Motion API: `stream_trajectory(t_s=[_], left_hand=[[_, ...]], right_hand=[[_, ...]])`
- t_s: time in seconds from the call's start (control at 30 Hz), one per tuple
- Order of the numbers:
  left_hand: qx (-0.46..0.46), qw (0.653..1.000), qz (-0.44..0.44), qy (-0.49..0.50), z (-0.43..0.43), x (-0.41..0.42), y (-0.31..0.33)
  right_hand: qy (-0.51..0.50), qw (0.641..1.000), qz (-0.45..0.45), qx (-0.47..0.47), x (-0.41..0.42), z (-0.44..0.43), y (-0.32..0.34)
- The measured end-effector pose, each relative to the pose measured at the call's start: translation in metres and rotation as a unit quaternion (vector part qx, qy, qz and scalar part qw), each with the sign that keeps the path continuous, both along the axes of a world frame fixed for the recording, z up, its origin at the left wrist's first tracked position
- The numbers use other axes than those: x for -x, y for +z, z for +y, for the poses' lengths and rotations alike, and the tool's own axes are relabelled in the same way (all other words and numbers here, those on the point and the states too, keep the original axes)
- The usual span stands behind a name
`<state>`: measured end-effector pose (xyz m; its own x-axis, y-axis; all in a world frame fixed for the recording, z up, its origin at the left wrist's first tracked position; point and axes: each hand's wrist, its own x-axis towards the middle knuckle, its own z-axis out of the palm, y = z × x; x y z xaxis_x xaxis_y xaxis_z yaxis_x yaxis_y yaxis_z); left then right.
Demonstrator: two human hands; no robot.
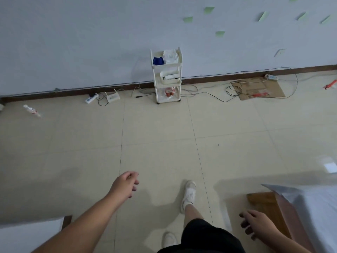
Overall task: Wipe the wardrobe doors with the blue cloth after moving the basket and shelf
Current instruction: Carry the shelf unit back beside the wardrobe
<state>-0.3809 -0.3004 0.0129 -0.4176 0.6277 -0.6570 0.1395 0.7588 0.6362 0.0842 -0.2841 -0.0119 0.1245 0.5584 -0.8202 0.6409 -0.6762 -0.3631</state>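
Note:
A white three-tier shelf [166, 75] stands upright against the far wall. The blue cloth [158, 60] lies bunched in its top tier beside a white bag. My left hand [126, 183] reaches forward over the floor, far short of the shelf, fingers loosely curled and holding nothing. Low at the right, beside the bed corner, my right hand [255, 224] hangs with its fingers apart and empty. No wardrobe and no basket are in view.
Cables [200, 92], a power strip [91, 98], a router [113, 97] and flat cardboard [260, 88] lie along the skirting. A plastic bottle [32, 110] lies at the left. Bed corners sit at bottom left [27, 236] and bottom right [313, 207]. My feet stand on tiled floor [155, 139].

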Motion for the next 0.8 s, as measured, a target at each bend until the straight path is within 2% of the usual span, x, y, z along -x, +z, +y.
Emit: stream_trajectory(t_s=[0.2,0.37,0.6,0.8], left_hand=[[0.01,1.0,0.003,0.02,0.1,0.01,0.0],[0.054,0.998,0.0,0.041,0.131,0.02,-0.005],[0.099,0.991,-0.014,0.094,0.195,0.063,-0.035],[0.088,0.992,-0.025,0.091,0.327,0.121,-0.054]], right_hand=[[-0.012,0.999,0.028,-0.012,0.034,0.148,-0.026],[0.04,0.996,0.053,-0.057,0.092,0.294,0.01],[0.03,0.989,0.103,-0.1,0.183,0.469,0.049],[0.02,0.989,0.103,-0.101,0.245,0.573,0.043]])
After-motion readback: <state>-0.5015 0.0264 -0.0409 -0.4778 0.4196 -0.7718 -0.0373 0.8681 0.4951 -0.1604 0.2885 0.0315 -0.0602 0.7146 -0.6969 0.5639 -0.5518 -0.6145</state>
